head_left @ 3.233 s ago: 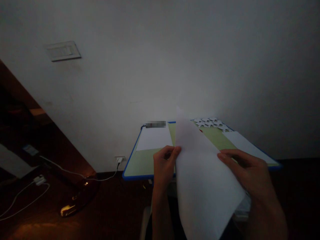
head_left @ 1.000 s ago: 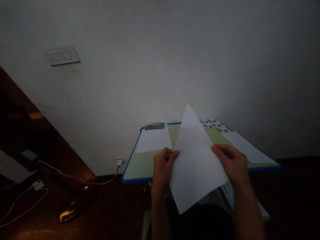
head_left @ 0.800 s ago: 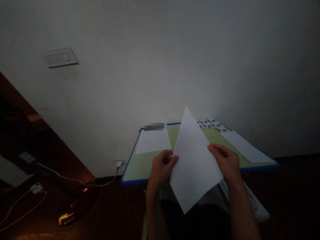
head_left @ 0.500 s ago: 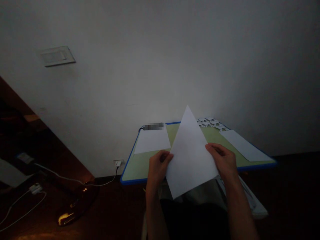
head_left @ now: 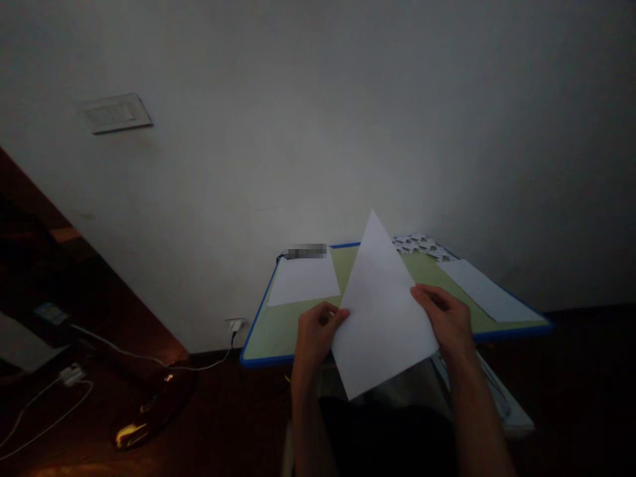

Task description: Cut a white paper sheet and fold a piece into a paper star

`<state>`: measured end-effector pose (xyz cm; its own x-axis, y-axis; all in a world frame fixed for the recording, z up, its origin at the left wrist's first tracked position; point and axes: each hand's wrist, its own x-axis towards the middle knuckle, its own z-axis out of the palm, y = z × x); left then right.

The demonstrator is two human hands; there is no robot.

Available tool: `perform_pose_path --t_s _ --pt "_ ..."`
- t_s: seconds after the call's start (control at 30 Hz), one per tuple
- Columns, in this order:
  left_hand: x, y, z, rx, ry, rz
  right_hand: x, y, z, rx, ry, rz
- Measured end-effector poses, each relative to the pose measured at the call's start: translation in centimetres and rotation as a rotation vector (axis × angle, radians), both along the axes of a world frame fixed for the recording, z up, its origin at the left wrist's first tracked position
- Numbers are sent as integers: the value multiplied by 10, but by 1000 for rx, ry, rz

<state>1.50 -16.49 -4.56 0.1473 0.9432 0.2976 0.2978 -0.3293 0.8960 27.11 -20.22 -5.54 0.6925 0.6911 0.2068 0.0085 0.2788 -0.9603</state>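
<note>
I hold a white sheet of paper (head_left: 380,305), folded into a triangle with its tip pointing up, in front of a small table (head_left: 278,331). My left hand (head_left: 315,334) pinches the sheet's left edge with fingers closed. My right hand (head_left: 444,318) grips the right edge, fingers curled over the paper. The sheet hangs in the air above my lap, near the table's front edge.
The green table has a blue rim and stands against a white wall. On it lie a white sheet (head_left: 304,279) at the left, another sheet (head_left: 484,291) at the right, and a pile of small folded paper pieces (head_left: 420,244) at the back. White cables (head_left: 149,354) run over the dark floor at the left.
The sheet went from a loosely bent, open sheet to a flat folded triangle. Both hands drew closer together and a little lower on it.
</note>
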Motion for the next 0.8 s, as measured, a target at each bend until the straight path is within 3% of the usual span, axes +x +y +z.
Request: perform_pose_path --t_s 0.17,0.53,0.8 --pt "-10 2 -5 20 -31 -117 5 5 -6 16 45 -51" --pt "-12 0 -1 3 -27 37 6 7 -10 27 82 -67" --pt "-12 1 1 54 -16 58 3 4 -2 36 94 -65"
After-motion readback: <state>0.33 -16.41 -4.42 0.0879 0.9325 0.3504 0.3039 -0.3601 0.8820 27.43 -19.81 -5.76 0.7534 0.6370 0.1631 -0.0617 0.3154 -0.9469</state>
